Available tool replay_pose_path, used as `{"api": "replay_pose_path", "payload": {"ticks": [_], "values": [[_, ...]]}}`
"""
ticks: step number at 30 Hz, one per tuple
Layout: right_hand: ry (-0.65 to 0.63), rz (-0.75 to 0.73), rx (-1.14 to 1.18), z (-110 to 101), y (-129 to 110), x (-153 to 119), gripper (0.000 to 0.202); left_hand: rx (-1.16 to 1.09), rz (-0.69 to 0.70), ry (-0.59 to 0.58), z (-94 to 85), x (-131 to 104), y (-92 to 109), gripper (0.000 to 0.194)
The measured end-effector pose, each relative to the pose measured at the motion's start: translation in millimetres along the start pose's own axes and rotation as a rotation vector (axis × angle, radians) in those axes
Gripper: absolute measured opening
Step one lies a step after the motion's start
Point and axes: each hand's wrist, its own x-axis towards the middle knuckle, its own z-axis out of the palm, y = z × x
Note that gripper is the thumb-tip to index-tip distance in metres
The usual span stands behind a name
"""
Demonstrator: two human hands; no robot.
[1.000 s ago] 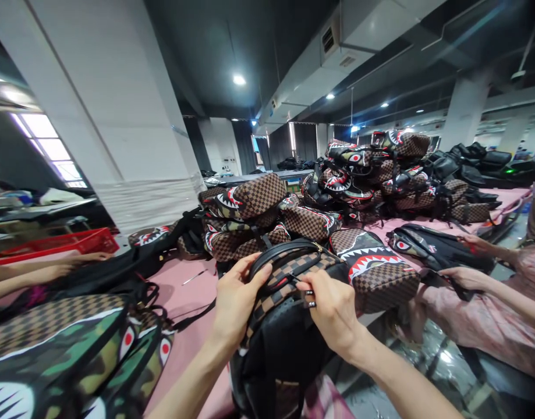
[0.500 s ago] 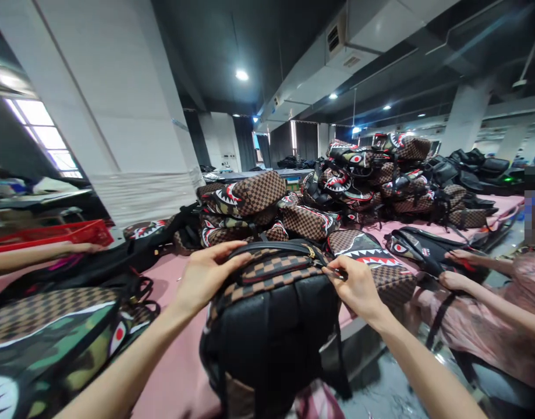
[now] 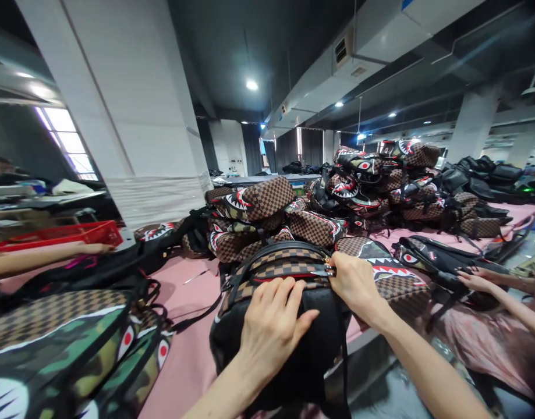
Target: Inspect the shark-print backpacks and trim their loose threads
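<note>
The soft backpack (image 3: 311, 323), of black fabric with a brown-and-black checked band over its top, stands directly before the person at six o'clock of the view. The left hand (image 3: 271, 323) lies on its black panel just under the band; its fingers are a little bent and close together, the thumb is spread away, and whether it grips any fabric I cannot tell. The right hand (image 3: 354, 285) is almost closed, holding the backpack by the zipper edge at its two o'clock, but the exact piece between the fingertips is hidden. Taking the backpack as centre of the clock, the camouflage-and-checked bags with red round eyes (image 3: 79, 337) lie at nine o'clock, upon the pink table cover (image 3: 186, 302). The red plastic crate (image 3: 66, 235) is at ten o'clock, near another person's forearm (image 3: 44, 259). One stack of checked shark-mouth bags (image 3: 267, 201) is between eleven and twelve, a higher pile (image 3: 372, 180) is at one, and toward three o'clock a co-worker's hands (image 3: 481, 279) touch a black bag with a red eye (image 3: 428, 256)
</note>
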Motion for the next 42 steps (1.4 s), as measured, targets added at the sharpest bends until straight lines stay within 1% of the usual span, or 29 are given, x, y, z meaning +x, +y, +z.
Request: {"api": "replay_pose_path", "payload": {"ticks": [1,2,4,7,8,9,11,12,14,15,16,18,19,20,22,24,25,26,28,29,30,32,34,36,37,40,42], "values": [[-0.038,-0.004,0.004,-0.4,1.4,4.4,0.014,-0.004,-0.004,-0.005,0.5,-0.2,0.3,0.035],[-0.074,-0.021,0.058,-0.8,3.9,8.8,0.012,-0.004,-0.008,-0.015,1.2,-0.9,0.5,0.036],[-0.092,-0.061,0.271,-1.5,10.4,18.1,0.009,0.001,-0.007,-0.051,2.9,-3.7,1.1,0.041],[-0.041,-0.099,0.586,1.7,14.4,35.6,0.024,0.023,0.008,-0.092,6.1,-8.9,3.3,0.053],[-0.059,-0.103,0.673,4.7,12.3,42.0,0.028,0.032,0.001,-0.103,6.9,-10.0,3.9,0.057],[-0.105,-0.095,0.762,8.7,8.4,47.9,0.030,0.038,-0.012,-0.112,7.3,-10.3,3.9,0.061],[-0.180,-0.017,0.970,17.9,-3.2,56.3,0.032,0.042,-0.046,-0.148,6.4,-7.9,1.3,0.071],[-0.175,0.048,1.077,22.4,-9.6,57.9,0.033,0.038,-0.063,-0.177,4.9,-4.8,-1.8,0.077],[-0.085,0.174,1.250,29.0,-20.4,55.0,0.032,0.022,-0.105,-0.269,0.1,5.2,-11.3,0.088],[-0.042,0.200,1.306,30.8,-23.8,51.4,0.031,0.007,-0.133,-0.338,-3.1,11.7,-17.4,0.091],[-0.017,0.193,1.333,31.4,-25.4,47.3,0.029,-0.014,-0.163,-0.417,-6.4,18.8,-23.9,0.092],[-0.028,0.109,1.293,29.6,-23.6,41.6,0.027,-0.088,-0.203,-0.573,-12.6,32.0,-36.1,0.084],[-0.059,0.053,1.237,27.7,-20.7,41.8,0.026,-0.138,-0.206,-0.630,-14.7,37.0,-40.8,0.079],[-0.101,-0.006,1.168,25.4,-17.2,44.9,0.027,-0.192,-0.194,-0.662,-16.1,40.5,-43.9,0.075],[-0.175,-0.129,1.037,21.1,-11.1,59.3,0.026,-0.280,-0.155,-0.662,-16.0,42.6,-45.1,0.072],[-0.266,-0.273,0.961,18.6,-9.7,79.5,0.020,-0.317,-0.136,-0.620,-13.9,39.5,-40.6,0.075],[-0.347,-0.358,0.939,18.3,-11.3,89.0,0.018,-0.322,-0.134,-0.601,-12.8,36.9,-37.4,0.075],[-0.455,-0.443,0.924,18.7,-14.4,96.9,0.020,-0.322,-0.135,-0.589,-12.1,34.3,-34.0,0.076],[-0.666,-0.559,0.908,21.8,-23.5,105.9,0.024,-0.313,-0.141,-0.582,-12.4,29.2,-27.8,0.077],[-0.721,-0.572,0.906,24.6,-28.4,107.0,0.023,-0.302,-0.146,-0.587,-13.3,26.9,-24.9,0.078],[-0.720,-0.549,0.906,28.0,-32.8,106.4,0.021,-0.288,-0.149,-0.595,-14.4,24.6,-21.9,0.078],[-0.611,-0.425,0.881,36.9,-38.8,102.5,0.020,-0.252,-0.146,-0.581,-16.5,19.5,-15.1,0.076],[-0.504,-0.315,0.809,47.1,-40.2,98.7,0.031,-0.244,-0.144,-0.518,-17.6,13.6,-6.8,0.069],[-0.476,-0.276,0.745,55.9,-38.6,97.4,0.039,-0.269,-0.162,-0.461,-18.6,8.1,1.1,0.061],[-0.483,-0.269,0.733,58.9,-37.4,97.7,0.040,-0.285,-0.177,-0.458,-19.6,6.2,4.1,0.058],[-0.523,-0.235,0.754,60.8,-34.9,99.1,0.038,-0.311,-0.198,-0.548,-26.0,7.9,4.9,0.057],[-0.550,-0.201,0.772,57.0,-35.8,98.8,0.038,-0.336,-0.204,-0.650,-31.3,17.5,-4.1,0.060]]}}
